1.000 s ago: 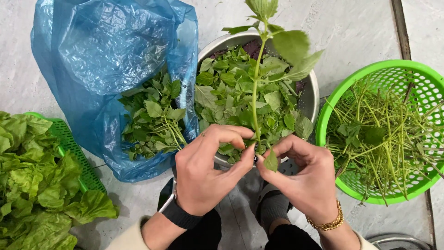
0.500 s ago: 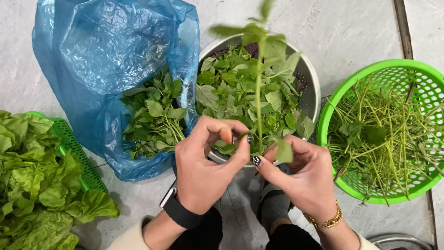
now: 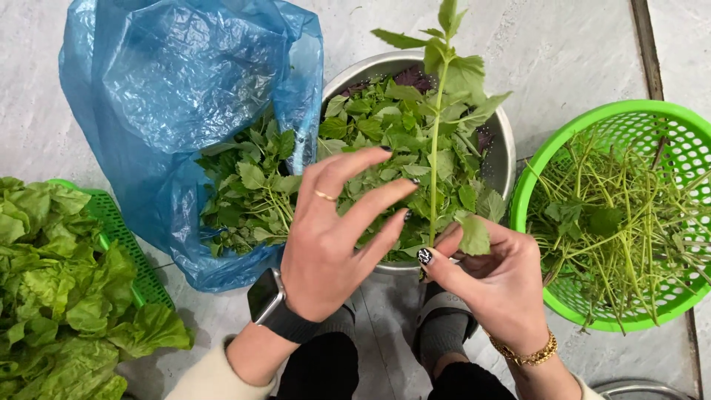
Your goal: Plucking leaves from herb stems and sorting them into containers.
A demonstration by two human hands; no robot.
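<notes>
Item: one long green leafy herb stalk (image 3: 437,141), thin pale stem with soft toothed leaves along its upper part. It stands upright over the middle of the frame, its base pinched at the lower end, its top reaching the upper edge of the view, in front of the bowl.

Right hand (image 3: 498,285): thumb and forefinger closed on the base of the stalk, a single leaf lying against the fingers just beside the pinch; dark patterned nail on the thumb, gold chain bracelet (image 3: 527,354) at the wrist.

Left hand (image 3: 333,233): fingers spread wide and loose, holding nothing, fingertips just beside the stem at mid-height; whether they touch it cannot be told. Gold ring on one finger, dark smartwatch (image 3: 268,300) on the wrist.

Round metal bowl (image 3: 503,144): directly behind the hands, filled with picked green leaves and a few purple ones at the far side.

Crumpled blue plastic bag (image 3: 163,96): left of the bowl and touching it, mouth open toward the person, more leafy stalks spilling from it.

Round green plastic basket (image 3: 552,159): right of the bowl, holding bare thin stems and a few leaves.

Second green plastic basket (image 3: 122,237): far left, piled with broad light-green lettuce leaves (image 3: 52,281).

Surface: pale grey stone floor (image 3: 570,52).
</notes>
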